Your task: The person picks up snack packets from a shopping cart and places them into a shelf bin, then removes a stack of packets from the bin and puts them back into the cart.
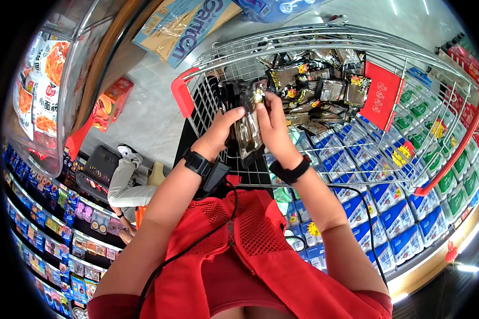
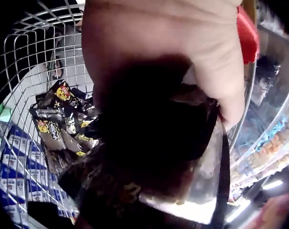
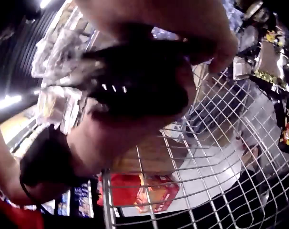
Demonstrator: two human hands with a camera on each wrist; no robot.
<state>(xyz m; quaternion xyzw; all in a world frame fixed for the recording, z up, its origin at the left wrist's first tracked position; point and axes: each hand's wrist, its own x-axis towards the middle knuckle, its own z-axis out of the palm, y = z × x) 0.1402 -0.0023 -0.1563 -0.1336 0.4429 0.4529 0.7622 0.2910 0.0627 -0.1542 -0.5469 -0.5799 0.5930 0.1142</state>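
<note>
Just over the near side of a wire shopping cart point(image 1: 324, 175), both hands hold a small bundle of black and clear snack packets point(image 1: 246, 133). The left hand point(image 1: 221, 127) grips the bundle from the left, thumb lying across its front. From the other side the right hand point(image 1: 275, 125) grips it, with its thumb on the front and fingers behind. In the left wrist view, the dark packets point(image 2: 182, 195) hang below the hand, mostly in shadow. More black snack packets point(image 1: 324, 85) with yellow and red marks lie heaped inside the cart.
A red panel point(image 1: 383, 95) stands in the cart beside the heap. Blue and green packs point(image 1: 388, 212) are stacked below and to the right. A cardboard carton point(image 1: 183, 29) and a red box point(image 1: 114, 101) stand on the floor. A clear bin point(image 1: 48, 101) and shelves point(image 1: 42, 239) line the left; a person sits nearby.
</note>
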